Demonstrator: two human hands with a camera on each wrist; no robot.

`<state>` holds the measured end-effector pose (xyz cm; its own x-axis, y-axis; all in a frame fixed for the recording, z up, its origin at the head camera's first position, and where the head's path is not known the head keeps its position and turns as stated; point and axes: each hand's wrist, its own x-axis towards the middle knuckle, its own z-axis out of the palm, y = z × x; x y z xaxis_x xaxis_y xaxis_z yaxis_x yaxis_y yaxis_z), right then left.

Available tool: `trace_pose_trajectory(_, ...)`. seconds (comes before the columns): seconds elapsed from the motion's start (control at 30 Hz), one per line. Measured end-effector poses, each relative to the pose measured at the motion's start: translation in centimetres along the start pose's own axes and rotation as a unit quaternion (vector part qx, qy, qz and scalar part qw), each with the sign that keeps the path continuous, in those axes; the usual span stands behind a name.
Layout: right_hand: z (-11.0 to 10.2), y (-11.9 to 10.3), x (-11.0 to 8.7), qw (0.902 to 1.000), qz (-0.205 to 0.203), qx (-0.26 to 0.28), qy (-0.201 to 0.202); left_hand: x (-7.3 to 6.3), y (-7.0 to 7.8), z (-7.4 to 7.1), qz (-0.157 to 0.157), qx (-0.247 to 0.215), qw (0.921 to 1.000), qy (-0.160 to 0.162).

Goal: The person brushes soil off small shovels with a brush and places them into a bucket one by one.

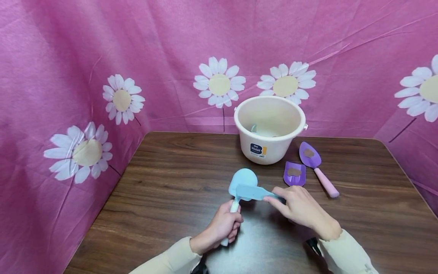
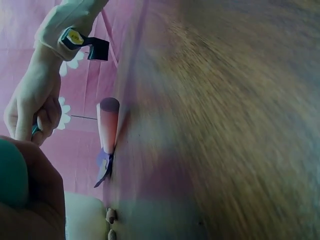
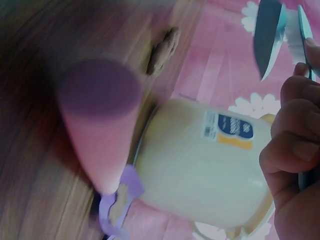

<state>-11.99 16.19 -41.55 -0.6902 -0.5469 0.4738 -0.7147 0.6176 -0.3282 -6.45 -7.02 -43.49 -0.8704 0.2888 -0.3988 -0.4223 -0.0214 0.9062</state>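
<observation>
My left hand (image 1: 226, 224) grips the white handle of a light-blue toy shovel (image 1: 244, 179) with a rounded blade, raised in front of me. In my right hand (image 1: 302, 207) is a light-blue brush (image 1: 249, 192), held by its dark handle end. White bristles (image 3: 294, 40) show in the right wrist view, next to the shovel's blade. In the head view the brush lies across the lower blade; whether the bristles touch it I cannot tell. The left wrist view has the shovel's teal handle end (image 2: 12, 172) close up, with the right hand (image 2: 37, 100) beyond.
A cream bucket (image 1: 273, 152) stands at the back of the wooden table (image 1: 164, 182), a light-blue piece inside. To its right lie a purple trowel (image 1: 308, 148) with a pink handle and a purple square scoop (image 1: 289, 180), both with brown patches. A pink flowered cloth (image 1: 164, 45) hangs behind.
</observation>
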Motion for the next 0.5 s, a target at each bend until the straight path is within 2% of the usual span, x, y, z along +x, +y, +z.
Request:
trace_pose_trajectory(0.3, 0.2, 1.7, -0.1, 0.9939, 0.082, -0.056, 0.049, -0.1, 0.0, 0.3, 0.001, 0.013, 0.9999, -0.002)
trace_pose_trajectory(0.4, 0.3, 1.6, 0.0, 0.9914, 0.11, -0.05, 0.051, 0.0, 0.0, 0.3, 0.001, 0.02, 0.9998, 0.002)
trace_pose_trajectory(0.5, 0.3, 1.1, 0.1, 0.9916, 0.115, -0.036, 0.047, 0.2, 0.0, 0.2, 0.002, 0.024, 0.9997, 0.003)
